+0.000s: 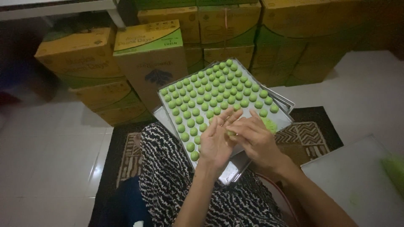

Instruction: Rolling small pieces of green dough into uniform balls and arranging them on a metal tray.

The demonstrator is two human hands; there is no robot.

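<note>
Stacked yellow-and-green cardboard cartons [151, 54] are lining the wall behind a patterned rug [311, 134] laid on the white tiled floor [46, 138]. A metal baking tray [283, 101] is being rested over a second tray at the knee, and it is being filled with rows of small green dough balls [210, 94]. A lump of green dough [267, 124] is lying at the tray's near right edge. A small green piece [231, 133] is being rolled between the left hand [215, 143], flat-palmed with fingers extended, and the right hand [254, 138], loosely cupped against it. The shaping step is judged to be in progress; placement in a free spot at the tray's near end is being called for.
</note>
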